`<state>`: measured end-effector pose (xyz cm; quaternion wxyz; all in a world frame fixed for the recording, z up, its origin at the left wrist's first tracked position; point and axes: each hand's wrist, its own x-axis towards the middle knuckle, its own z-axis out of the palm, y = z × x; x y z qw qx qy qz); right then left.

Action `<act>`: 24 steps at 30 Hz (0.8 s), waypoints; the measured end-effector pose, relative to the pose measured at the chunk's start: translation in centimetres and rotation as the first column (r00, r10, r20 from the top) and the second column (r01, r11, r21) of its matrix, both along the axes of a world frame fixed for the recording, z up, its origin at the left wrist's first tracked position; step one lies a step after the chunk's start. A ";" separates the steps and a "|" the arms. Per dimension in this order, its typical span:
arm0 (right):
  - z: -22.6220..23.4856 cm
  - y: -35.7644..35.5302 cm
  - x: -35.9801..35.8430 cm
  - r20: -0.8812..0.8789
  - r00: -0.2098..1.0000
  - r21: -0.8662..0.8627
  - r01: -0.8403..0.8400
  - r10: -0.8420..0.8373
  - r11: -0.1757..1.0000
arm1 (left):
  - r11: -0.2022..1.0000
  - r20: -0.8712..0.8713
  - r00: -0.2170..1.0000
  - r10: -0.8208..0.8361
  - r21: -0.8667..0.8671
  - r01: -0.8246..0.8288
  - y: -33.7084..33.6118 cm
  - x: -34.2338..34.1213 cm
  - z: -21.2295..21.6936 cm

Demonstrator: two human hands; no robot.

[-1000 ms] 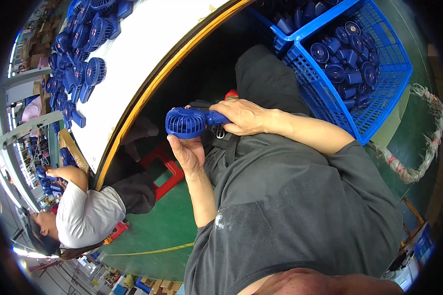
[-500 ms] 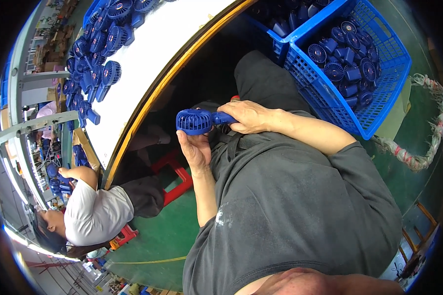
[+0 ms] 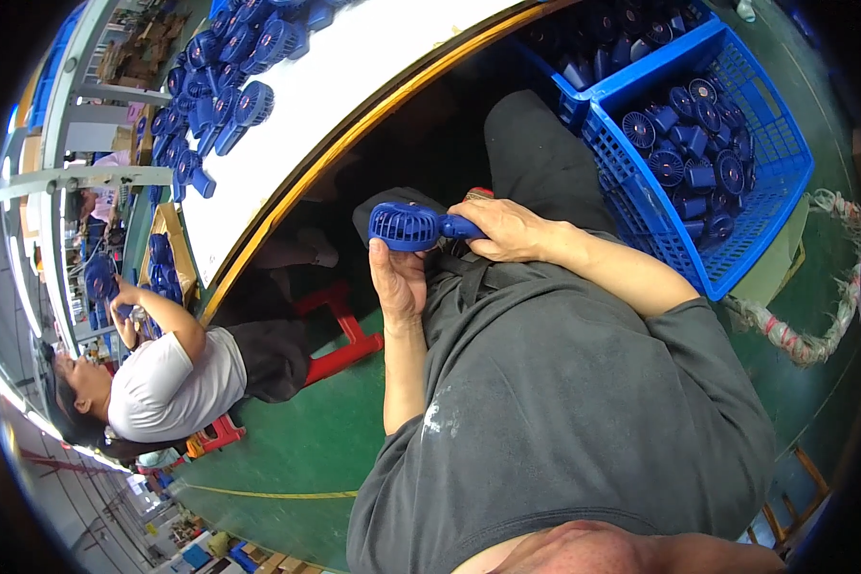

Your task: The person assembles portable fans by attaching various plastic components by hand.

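In front of my lap I hold a dark blue handheld fan (image 3: 404,227), its round slotted head toward the left and its handle toward the right. My left hand (image 3: 399,285) supports the head from below, thumb against its near side. Around the handle are the fingers of my right hand (image 3: 503,231), which hide part of it. Beyond my left hand, many similar blue fans (image 3: 222,100) lie heaped on the white tabletop (image 3: 340,72).
A blue plastic basket (image 3: 754,225) full of fans stands at my right, with another blue crate (image 3: 655,59) behind it. The table's yellow edge (image 3: 330,143) runs past my knees. At left, a co-worker (image 3: 177,383) sits near a red stool (image 3: 349,335), holding blue parts.
The view has shifted, so the table, basket and my hands appear further right. My grip on the fan looks the same. The co-worker's hands have moved up with a blue part.
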<state>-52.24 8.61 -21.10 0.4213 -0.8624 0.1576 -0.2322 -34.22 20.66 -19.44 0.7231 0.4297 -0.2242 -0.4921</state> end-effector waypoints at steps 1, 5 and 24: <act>0.3 0.2 -0.1 -0.008 1.000 0.014 -0.004 0.005 1.000 | 1.000 0.006 1.000 0.004 0.007 -0.004 0.2 0.1 -0.2; 0.3 0.4 -0.2 0.028 1.000 -0.008 0.006 -0.006 1.000 | 1.000 0.026 1.000 0.005 -0.007 -0.005 0.4 -0.3 0.1; -0.4 -0.1 0.8 -0.044 0.999 0.023 0.000 0.001 1.000 | 1.000 -0.036 0.999 -0.006 0.026 0.007 0.1 0.4 -0.2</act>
